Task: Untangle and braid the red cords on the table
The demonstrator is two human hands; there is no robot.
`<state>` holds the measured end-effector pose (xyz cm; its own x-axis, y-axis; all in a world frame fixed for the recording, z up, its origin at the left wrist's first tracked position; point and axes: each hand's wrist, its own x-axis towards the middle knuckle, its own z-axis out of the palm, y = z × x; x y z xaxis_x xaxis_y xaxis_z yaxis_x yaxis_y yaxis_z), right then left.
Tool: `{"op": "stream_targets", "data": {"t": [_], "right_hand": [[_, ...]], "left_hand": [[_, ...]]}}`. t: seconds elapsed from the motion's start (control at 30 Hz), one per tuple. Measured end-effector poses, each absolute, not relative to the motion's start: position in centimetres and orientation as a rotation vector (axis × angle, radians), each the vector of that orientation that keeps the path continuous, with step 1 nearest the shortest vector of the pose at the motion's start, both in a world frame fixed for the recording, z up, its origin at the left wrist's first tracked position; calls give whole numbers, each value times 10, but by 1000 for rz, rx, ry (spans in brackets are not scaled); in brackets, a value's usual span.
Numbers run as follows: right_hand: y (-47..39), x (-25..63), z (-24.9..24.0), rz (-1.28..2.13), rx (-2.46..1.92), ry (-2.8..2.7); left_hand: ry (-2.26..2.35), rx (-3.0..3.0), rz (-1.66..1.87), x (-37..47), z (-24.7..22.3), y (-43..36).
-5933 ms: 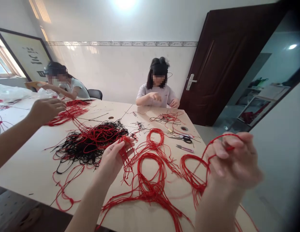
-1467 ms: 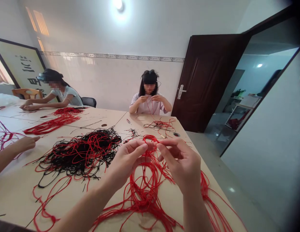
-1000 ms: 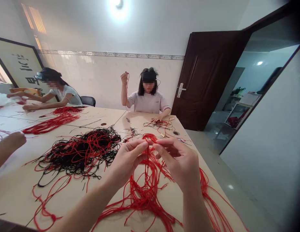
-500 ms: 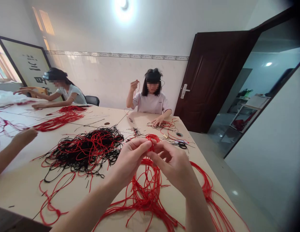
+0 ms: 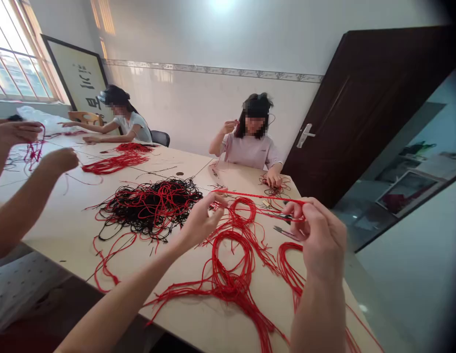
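Note:
A red cord (image 5: 259, 195) is stretched in a long loop between my two hands, above the table. My left hand (image 5: 207, 215) has its fingers closed round the loop's left end. The right end is gripped in the curled fingers of my right hand (image 5: 316, 225). Beneath the loop lies a coiled bundle of red cords (image 5: 242, 211). A larger red bundle (image 5: 233, 284) rests nearer me, and another red bundle (image 5: 288, 267) is by my right forearm. Left of my left hand is a tangled heap of black and red cords (image 5: 150, 203).
Scissors (image 5: 284, 231) lie beside my right hand. Across the table (image 5: 169, 309) a person (image 5: 250, 142) handles cords. Another person (image 5: 130, 125) sits at the far left, and a third person's hands (image 5: 60, 161) reach in at the left edge. More red cords (image 5: 115, 163) lie farther back.
My hands were together at a red cord; now they are wide apart with the cord pulled out between them. The view has shifted left, and the third person's second hand has come into view.

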<state>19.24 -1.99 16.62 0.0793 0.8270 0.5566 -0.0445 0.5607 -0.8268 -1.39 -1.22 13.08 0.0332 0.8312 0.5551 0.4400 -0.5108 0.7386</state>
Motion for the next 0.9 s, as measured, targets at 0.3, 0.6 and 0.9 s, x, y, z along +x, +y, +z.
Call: {"op": "stream_targets", "data": {"t": [0.3, 0.6, 0.9], "right_hand": [[1, 194, 168, 1145, -350, -1145], [4, 207, 178, 1417, -197, -921], [3, 216, 179, 1330, -197, -962]], "left_hand": [[1520, 2670, 1180, -20, 113, -19], [1179, 3063, 1431, -26, 113, -31], [902, 2836, 1652, -25, 109, -35]]}}
